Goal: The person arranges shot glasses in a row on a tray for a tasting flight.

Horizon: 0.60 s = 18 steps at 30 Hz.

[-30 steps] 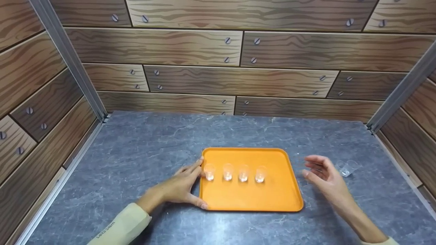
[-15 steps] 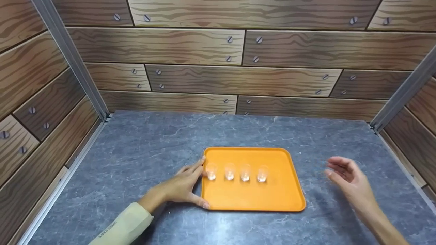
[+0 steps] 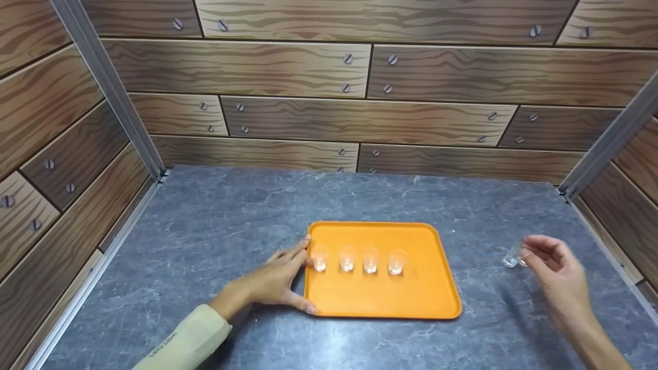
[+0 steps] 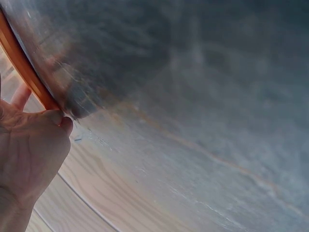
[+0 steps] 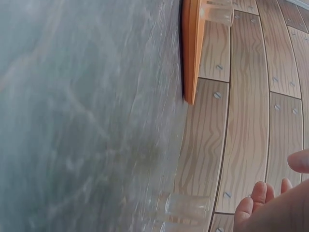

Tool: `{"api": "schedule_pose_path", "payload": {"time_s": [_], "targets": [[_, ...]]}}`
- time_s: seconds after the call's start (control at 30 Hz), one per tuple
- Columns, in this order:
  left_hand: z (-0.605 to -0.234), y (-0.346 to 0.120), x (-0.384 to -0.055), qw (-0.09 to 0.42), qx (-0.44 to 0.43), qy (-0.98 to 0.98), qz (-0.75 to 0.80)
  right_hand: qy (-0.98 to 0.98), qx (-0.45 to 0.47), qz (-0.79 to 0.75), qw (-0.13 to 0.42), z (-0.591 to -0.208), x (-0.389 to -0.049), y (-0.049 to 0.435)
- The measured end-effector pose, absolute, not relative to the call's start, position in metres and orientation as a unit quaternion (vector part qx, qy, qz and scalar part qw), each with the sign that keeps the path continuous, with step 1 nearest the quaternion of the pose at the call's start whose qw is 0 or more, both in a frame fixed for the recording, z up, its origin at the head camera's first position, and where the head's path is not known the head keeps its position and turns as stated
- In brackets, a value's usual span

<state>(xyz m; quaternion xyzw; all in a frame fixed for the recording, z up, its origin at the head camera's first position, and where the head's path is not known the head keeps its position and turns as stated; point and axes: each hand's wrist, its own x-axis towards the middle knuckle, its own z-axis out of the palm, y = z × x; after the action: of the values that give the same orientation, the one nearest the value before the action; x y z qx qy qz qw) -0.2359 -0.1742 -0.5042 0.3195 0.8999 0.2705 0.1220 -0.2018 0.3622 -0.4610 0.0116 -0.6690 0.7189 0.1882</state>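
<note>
An orange tray (image 3: 380, 300) lies on the table, with several small clear cups (image 3: 370, 264) standing in a row on it. My left hand (image 3: 275, 280) rests along the tray's left edge, its thumb at the near corner and its fingers toward the far corner. The left wrist view shows that hand (image 4: 34, 145) touching the orange rim (image 4: 29, 72). Off to the tray's right, my right hand (image 3: 560, 270) hovers beside more clear cups (image 3: 511, 257), partly covering them. In the right wrist view its fingers (image 5: 258, 193) are apart from those cups (image 5: 187, 207), with nothing held.
A grey marbled tabletop (image 3: 241, 205) carries everything. Wood-patterned walls (image 3: 288, 121) close it in at the back and on both sides. Metal posts (image 3: 591, 154) stand at the back corners.
My right hand has moved rightward, away from the tray and over to the loose cups, now covering part of them. My left hand has kept its place on the tray's edge.
</note>
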Motion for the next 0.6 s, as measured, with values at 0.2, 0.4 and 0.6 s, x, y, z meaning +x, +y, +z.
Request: {"api": "schedule_pose_path", "payload": {"time_s": [0.2, 0.4, 0.6], "targets": [[-0.504, -0.172, -0.236, 0.127, 0.317, 0.9, 0.272, -0.671, -0.02, 0.712, 0.204, -0.464, -0.204, 0.372], [-0.504, -0.172, -0.235, 0.13, 0.314, 0.899, 0.275, -0.681, -0.033, 0.701, 0.211, -0.463, -0.206, 0.382], [-0.505, -0.173, -0.235, 0.128, 0.314, 0.9, 0.273, -0.692, -0.051, 0.69, 0.207, -0.466, -0.208, 0.391]]}}
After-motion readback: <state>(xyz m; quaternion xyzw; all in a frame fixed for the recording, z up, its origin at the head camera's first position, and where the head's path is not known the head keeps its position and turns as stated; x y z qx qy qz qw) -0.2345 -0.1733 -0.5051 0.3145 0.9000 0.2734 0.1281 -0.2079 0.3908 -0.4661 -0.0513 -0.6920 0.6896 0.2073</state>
